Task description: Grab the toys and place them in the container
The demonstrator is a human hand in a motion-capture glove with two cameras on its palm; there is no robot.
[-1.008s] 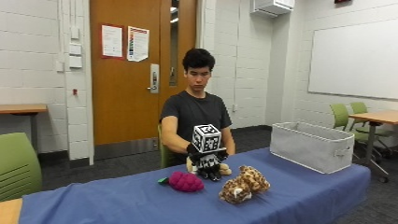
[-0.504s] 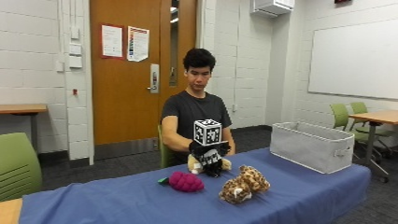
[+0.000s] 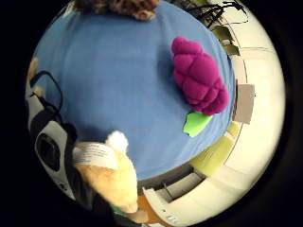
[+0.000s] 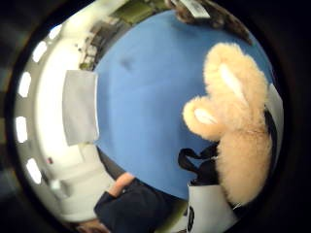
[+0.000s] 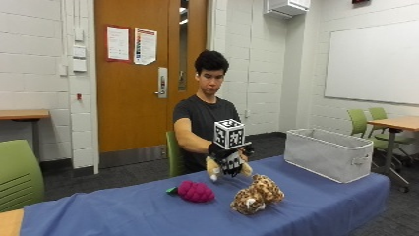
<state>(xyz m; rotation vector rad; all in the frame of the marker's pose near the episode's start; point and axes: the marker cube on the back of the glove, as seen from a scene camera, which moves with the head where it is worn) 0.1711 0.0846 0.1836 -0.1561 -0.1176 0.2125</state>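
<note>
Gripping a tan plush bunny (image 5: 225, 166) with fingers curled round it, the gloved right hand (image 5: 225, 155) holds it above the blue tablecloth (image 5: 131, 211). Nearer the front edge than the bunny lie a magenta plush raspberry (image 5: 195, 191) and a spotted plush leopard (image 5: 256, 194). Well apart from the bunny, at the table's end, stands the grey fabric container (image 5: 327, 153).
</note>
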